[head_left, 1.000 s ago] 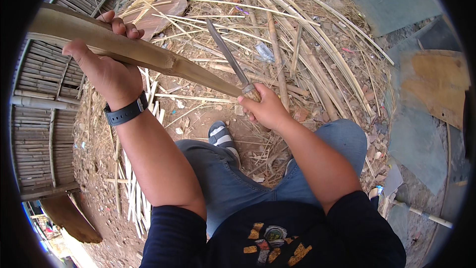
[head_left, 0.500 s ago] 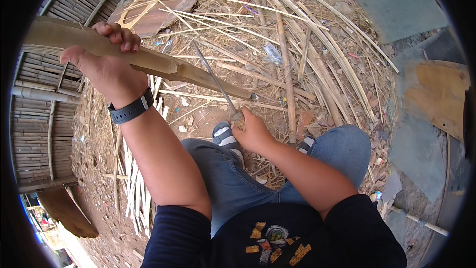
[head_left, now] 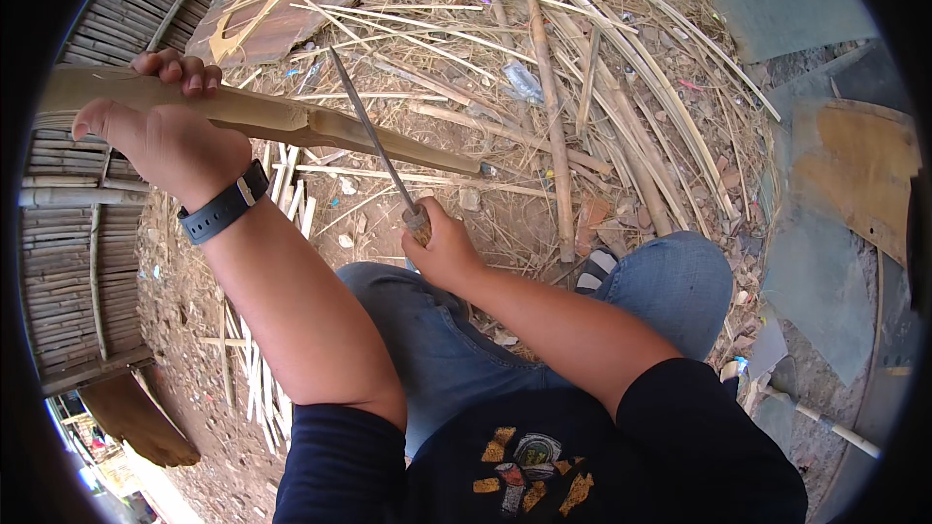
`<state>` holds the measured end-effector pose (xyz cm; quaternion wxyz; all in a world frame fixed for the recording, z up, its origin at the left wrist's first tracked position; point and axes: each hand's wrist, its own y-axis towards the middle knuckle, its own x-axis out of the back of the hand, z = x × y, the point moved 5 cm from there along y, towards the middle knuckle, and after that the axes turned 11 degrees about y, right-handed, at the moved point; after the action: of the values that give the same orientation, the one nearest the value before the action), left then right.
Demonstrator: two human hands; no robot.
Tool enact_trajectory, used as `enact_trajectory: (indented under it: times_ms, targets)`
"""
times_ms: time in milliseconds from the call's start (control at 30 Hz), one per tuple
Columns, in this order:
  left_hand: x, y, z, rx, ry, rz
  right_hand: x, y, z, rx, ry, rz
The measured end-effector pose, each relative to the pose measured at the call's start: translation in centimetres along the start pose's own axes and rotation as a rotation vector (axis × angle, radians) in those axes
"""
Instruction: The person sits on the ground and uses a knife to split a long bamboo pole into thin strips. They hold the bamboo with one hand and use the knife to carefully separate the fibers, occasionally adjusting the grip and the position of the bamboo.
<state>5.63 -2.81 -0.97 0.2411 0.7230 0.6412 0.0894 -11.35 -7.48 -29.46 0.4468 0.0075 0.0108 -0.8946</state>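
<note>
Across the curled left hand (head_left: 184, 150), gripped bamboo pole (head_left: 267, 114), knife (head_left: 379, 145) clenched in right hand (head_left: 446, 248)

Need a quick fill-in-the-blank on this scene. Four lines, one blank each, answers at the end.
1. The right hand grips the knife by its ____.
2. The left hand holds the bamboo piece, and the strap on that wrist is ____ in colour.
3. The jeans are ____ in colour.
4. The slatted panel stands on the picture's ____ side.

Missing words: handle; black; blue; left.
</note>
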Motion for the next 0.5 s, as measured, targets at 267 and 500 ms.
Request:
enact_trajectory:
  times_ms: [267,500]
  targets:
    - [4.8,2.4,1.6,0.088,0.102,-0.272,0.2,-1.7,-5.1,-0.016,-0.125,0.078]
    - [4.0,1.3,1.4,0.057,0.131,-0.325,-0.7,1.0,1.4,-0.05,-0.164,0.116]
